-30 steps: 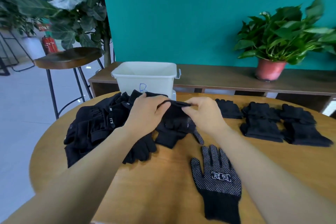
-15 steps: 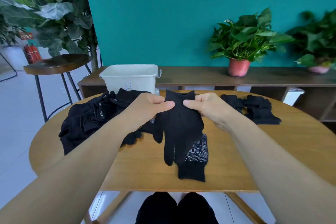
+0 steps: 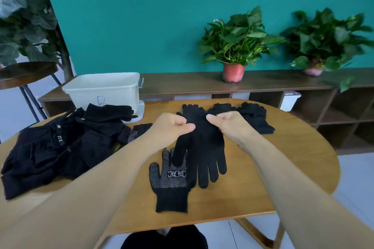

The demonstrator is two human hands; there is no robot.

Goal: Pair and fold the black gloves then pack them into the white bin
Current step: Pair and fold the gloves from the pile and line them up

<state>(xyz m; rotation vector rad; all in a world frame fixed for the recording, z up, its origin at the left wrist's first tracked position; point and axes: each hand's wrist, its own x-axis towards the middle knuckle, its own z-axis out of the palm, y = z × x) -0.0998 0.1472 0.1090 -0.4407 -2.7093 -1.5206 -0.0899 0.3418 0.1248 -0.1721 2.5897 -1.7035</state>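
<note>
Left hand (image 3: 172,129), right hand (image 3: 226,125) pinch plain glove (image 3: 204,147) cuff; dotted glove (image 3: 170,185) logo "冠恒"; white bin (image 3: 105,91) marked "B".

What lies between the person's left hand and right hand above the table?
In the head view, the cuff end of a black glove spans between the left hand and right hand, both pinching it; its fingers hang toward the table.
</note>
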